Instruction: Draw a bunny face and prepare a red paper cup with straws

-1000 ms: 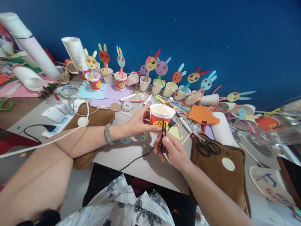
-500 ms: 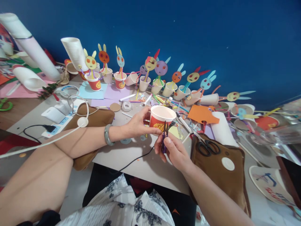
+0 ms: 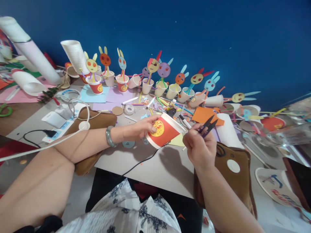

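My left hand [image 3: 140,127] grips a red and white paper cup [image 3: 164,130] with a yellow emblem, tilted on its side with the mouth facing right. My right hand [image 3: 199,146] is closed round small dark purple snips [image 3: 207,125], whose blades point up and right, just right of the cup's rim. A green bangle [image 3: 109,136] sits on my left wrist. Both hands hover over the grey table [image 3: 155,171] near its front edge.
A row of paper cups with coloured paper rabbit heads [image 3: 155,69] lines the blue wall. A stack of white cups [image 3: 75,55], tape roll [image 3: 129,109], pens, orange paper [image 3: 205,114], brown cushions [image 3: 97,121] and a power strip [image 3: 60,124] with cables crowd the table.
My left hand tipped the cup from upright onto its side. My right hand pulled the snips away from the cup's front and swung them up and to the right.
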Demonstrator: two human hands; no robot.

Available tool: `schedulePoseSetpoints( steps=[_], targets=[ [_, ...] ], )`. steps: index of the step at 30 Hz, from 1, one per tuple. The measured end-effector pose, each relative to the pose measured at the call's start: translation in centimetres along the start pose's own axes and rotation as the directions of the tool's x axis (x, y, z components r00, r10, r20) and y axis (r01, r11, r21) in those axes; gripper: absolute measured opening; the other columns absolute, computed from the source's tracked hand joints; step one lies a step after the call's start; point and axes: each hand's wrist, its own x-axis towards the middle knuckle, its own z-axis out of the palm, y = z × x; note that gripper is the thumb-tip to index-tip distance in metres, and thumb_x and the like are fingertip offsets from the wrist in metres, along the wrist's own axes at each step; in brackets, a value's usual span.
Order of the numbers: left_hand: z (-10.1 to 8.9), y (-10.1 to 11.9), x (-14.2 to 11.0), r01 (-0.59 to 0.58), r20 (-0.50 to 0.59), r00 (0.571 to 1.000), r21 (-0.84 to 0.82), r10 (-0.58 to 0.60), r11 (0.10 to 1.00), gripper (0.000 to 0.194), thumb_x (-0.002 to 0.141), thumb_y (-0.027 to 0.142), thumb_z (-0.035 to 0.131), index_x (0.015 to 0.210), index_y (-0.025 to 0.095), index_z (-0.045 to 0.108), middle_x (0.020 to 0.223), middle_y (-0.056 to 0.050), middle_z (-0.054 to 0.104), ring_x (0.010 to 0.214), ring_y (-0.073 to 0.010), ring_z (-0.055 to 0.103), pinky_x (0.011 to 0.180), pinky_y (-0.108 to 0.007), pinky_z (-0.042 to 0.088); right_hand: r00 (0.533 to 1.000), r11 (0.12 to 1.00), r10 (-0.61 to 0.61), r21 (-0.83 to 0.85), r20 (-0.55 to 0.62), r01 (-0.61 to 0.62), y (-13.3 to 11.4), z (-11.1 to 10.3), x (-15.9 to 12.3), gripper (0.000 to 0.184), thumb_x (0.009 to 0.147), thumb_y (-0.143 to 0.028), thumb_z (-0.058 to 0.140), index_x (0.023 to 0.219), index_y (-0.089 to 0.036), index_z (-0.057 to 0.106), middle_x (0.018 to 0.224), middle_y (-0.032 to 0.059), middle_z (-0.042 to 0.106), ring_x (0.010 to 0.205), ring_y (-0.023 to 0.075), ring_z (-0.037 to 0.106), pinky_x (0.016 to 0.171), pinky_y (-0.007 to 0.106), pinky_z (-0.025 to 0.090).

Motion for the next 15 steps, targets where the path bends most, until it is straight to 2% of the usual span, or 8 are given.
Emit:
schedulePoseSetpoints(
  steps=[4, 7, 9, 12, 15],
  targets=[
    [0.2, 0.0, 0.0, 0.076, 0.12, 0.991, -0.141, -0.059, 0.987, 0.06, 0.066, 0.042, 0.067, 0.119, 0.014, 0.063, 0.103, -0.012, 0.075, 0.085, -0.0236, 0.071, 0.074, -0.035, 0.055, 0.983, 0.991, 0.109, -0.094, 0.149, -0.096, 0.5, -0.4, -0.3, 0.027, 0.083, -0.033, 0.071, 0.106, -0.022, 0.064, 0.055, -0.0099, 0.037, 0.042, 0.0063, 0.027, 0.044, 0.025, 0.021],
    [0.3, -0.1, -0.1, 0.157, 0.221, 0.969, -0.188, -0.114, 0.969, 0.057, 0.067, 0.046, 0.059, 0.111, 0.011, 0.065, 0.091, -0.013, 0.075, 0.074, -0.0234, 0.069, 0.066, -0.033, 0.052, 0.954, 0.986, 0.145, -0.12, 0.263, -0.117, 1.1, -0.3, -0.6, 0.017, 0.082, -0.033, 0.07, 0.093, -0.021, 0.065, 0.055, -0.0082, 0.039, 0.043, 0.0066, 0.028, 0.044, 0.025, 0.022],
    [0.3, -0.1, -0.2, 0.195, 0.226, 0.962, -0.186, -0.151, 0.963, 0.054, 0.069, 0.049, 0.056, 0.105, 0.01, 0.066, 0.09, -0.014, 0.074, 0.069, -0.0217, 0.068, 0.063, -0.032, 0.05, 0.945, 0.985, 0.158, -0.118, 0.287, -0.129, 1.4, 0.0, -0.7, 0.011, 0.084, -0.031, 0.068, 0.083, -0.022, 0.061, 0.052, -0.0088, 0.036, 0.043, 0.0064, 0.026, 0.044, 0.025, 0.022],
    [0.1, -0.5, 0.0, 0.174, 0.127, 0.98, -0.151, -0.155, 0.973, 0.049, 0.072, 0.047, 0.055, 0.105, 0.013, 0.065, 0.092, -0.011, 0.074, 0.073, -0.0205, 0.067, 0.066, -0.032, 0.051, 0.959, 0.984, 0.158, -0.116, 0.234, -0.134, 1.7, 0.2, -0.4, 0.01, 0.082, -0.024, 0.065, 0.076, -0.022, 0.058, 0.05, -0.0096, 0.033, 0.043, 0.0065, 0.025, 0.044, 0.024, 0.022],
    [-0.3, -1.0, 0.7, 0.101, -0.092, 0.991, -0.004, -0.101, 0.995, 0.043, 0.073, 0.035, 0.059, 0.113, 0.018, 0.063, 0.099, -0.006, 0.072, 0.083, -0.0187, 0.066, 0.069, -0.029, 0.051, 0.977, 0.979, 0.155, -0.157, 0.147, -0.131, 1.7, 0.0, 0.0, 0.013, 0.08, -0.022, 0.064, 0.072, -0.023, 0.054, 0.05, -0.0096, 0.032, 0.044, 0.0071, 0.026, 0.044, 0.025, 0.022]
  ],
)
